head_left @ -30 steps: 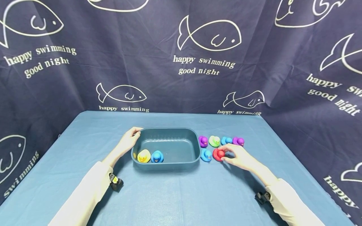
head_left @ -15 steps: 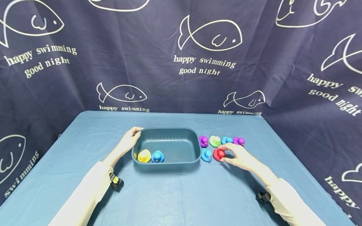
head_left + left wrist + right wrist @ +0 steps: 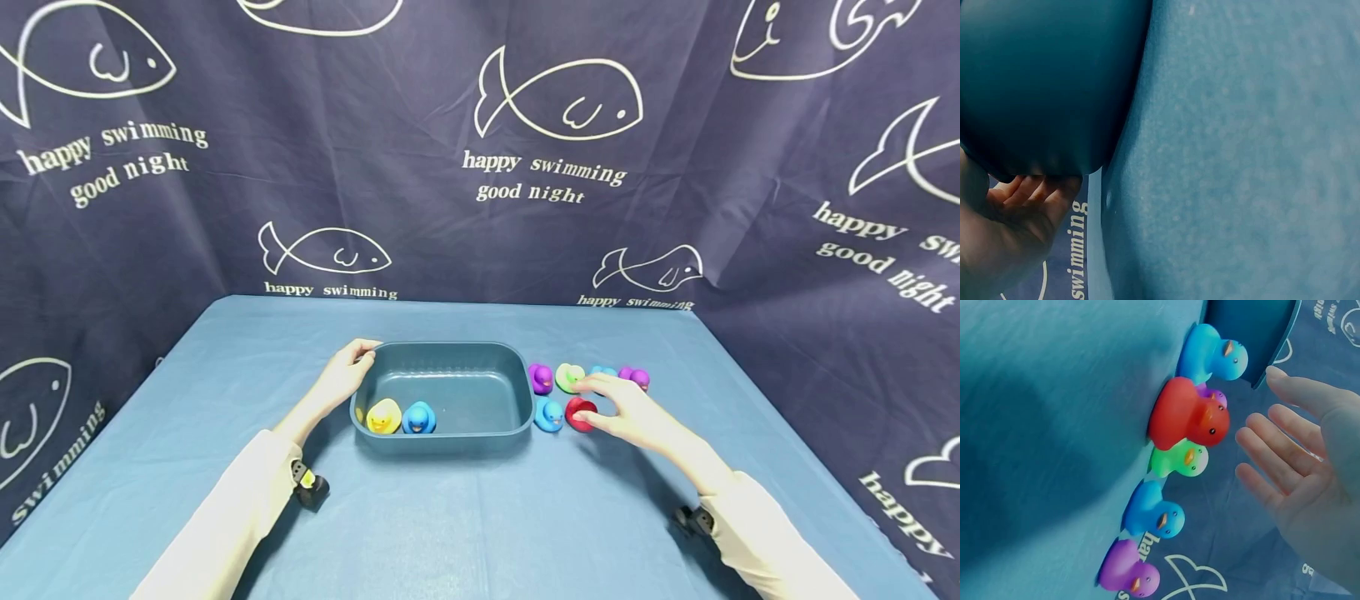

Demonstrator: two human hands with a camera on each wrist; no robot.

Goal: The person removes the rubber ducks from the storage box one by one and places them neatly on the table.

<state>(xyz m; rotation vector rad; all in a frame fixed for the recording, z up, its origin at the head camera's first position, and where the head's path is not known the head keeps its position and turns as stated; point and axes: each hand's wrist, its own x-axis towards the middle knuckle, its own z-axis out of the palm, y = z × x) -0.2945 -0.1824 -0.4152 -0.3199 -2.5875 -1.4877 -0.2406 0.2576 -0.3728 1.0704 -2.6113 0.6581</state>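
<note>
My left hand (image 3: 343, 372) holds the far left corner of a dark teal plastic tub (image 3: 442, 436); in the left wrist view its fingers (image 3: 1038, 194) bend round the outer wall. Inside the tub, a yellow rubber duck (image 3: 383, 417) and a blue one (image 3: 418, 417) sit by the near wall. To the tub's right, a red rubber duck (image 3: 1175, 415) stands upright on the table. My right hand (image 3: 636, 414) hovers over it with fingers spread; the right wrist view shows a gap between them and the duck, and nothing in the hand.
Beside the red duck is a blue duck (image 3: 548, 414), close to the tub's right end. Behind stand a purple duck (image 3: 540, 378), a green duck (image 3: 567, 377), a blue duck (image 3: 1147, 509) and another purple duck (image 3: 635, 377). A patterned cloth (image 3: 420, 167) hangs around the blue-covered table (image 3: 465, 517).
My right hand's fingers have spread and lifted away from the red duck, which stays on the table. The left hand and the tub have not visibly moved.
</note>
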